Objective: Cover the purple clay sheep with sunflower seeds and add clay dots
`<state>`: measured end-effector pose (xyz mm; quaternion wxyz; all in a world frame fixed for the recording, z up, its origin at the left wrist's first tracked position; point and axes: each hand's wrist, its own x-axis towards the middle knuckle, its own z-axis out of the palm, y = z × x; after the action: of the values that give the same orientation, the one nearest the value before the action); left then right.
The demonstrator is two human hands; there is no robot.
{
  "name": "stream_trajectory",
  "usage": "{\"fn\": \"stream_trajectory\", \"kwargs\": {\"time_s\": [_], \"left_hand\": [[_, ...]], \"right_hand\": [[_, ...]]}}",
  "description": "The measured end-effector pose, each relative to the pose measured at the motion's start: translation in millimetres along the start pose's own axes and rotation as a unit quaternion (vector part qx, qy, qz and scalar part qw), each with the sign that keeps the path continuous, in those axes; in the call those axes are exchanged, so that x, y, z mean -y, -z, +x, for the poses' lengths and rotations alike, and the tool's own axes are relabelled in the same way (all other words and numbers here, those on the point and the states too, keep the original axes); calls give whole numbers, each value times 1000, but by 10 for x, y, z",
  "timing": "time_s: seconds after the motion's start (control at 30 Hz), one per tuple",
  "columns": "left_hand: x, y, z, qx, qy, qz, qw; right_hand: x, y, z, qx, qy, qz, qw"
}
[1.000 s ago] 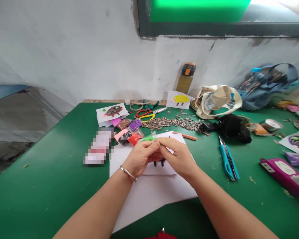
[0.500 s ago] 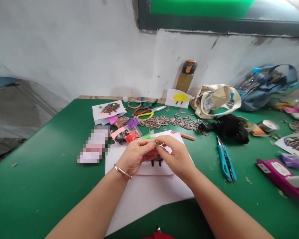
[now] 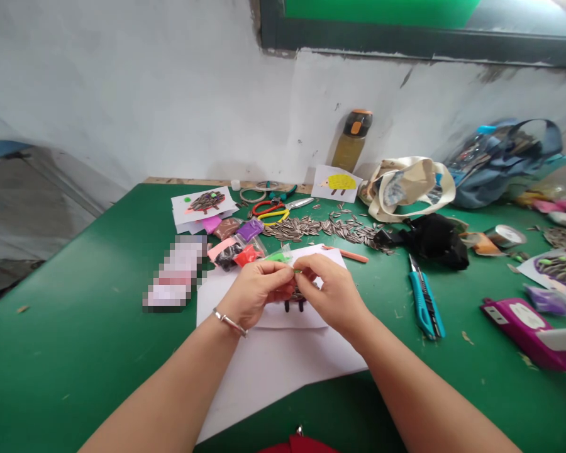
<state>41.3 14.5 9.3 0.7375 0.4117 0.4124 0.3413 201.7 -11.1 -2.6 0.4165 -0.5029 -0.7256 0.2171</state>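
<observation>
My left hand (image 3: pixel 255 292), a bracelet on its wrist, and my right hand (image 3: pixel 334 289) meet fingertip to fingertip above the paper. Between their pinched fingers is a small piece of green clay (image 3: pixel 297 271), mostly covered by the fingers. Below them lies a card (image 3: pixel 283 319) with a seed-covered figure (image 3: pixel 302 290) on dark legs, partly hidden by my hands. Large white paper (image 3: pixel 264 377) spreads under the card. Just behind the hands is a bag of green clay (image 3: pixel 279 254).
Bags of coloured clay (image 3: pixel 248 254), scissors (image 3: pixel 283 211) and sunflower seeds (image 3: pixel 292 228) lie behind. A finished card (image 3: pixel 207 204) and a pixelated item (image 3: pixel 177 274) are left. A utility knife (image 3: pixel 425 302), black pouch (image 3: pixel 438 242) and magenta case (image 3: pixel 523 330) lie right; a bottle (image 3: pixel 351 141) leans against the wall.
The view has shifted slightly. My fingertips still pinch together over the card, with small finger movements around the green clay.
</observation>
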Motion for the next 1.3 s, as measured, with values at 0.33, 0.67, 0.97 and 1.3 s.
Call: {"fn": "stream_trajectory", "kwargs": {"time_s": [0.33, 0.67, 0.97, 1.3], "left_hand": [[24, 33, 11, 13, 16, -4, 1000], [30, 70, 17, 35, 33, -7, 999], [-12, 27, -21, 41, 52, 17, 998], [-6, 60, -17, 52, 49, 8, 997]], "right_hand": [[3, 46, 22, 10, 7, 5, 1000], [20, 92, 4, 38, 35, -15, 999], [40, 93, -28, 35, 27, -40, 998], [57, 120, -13, 53, 1, -8, 999]]}}
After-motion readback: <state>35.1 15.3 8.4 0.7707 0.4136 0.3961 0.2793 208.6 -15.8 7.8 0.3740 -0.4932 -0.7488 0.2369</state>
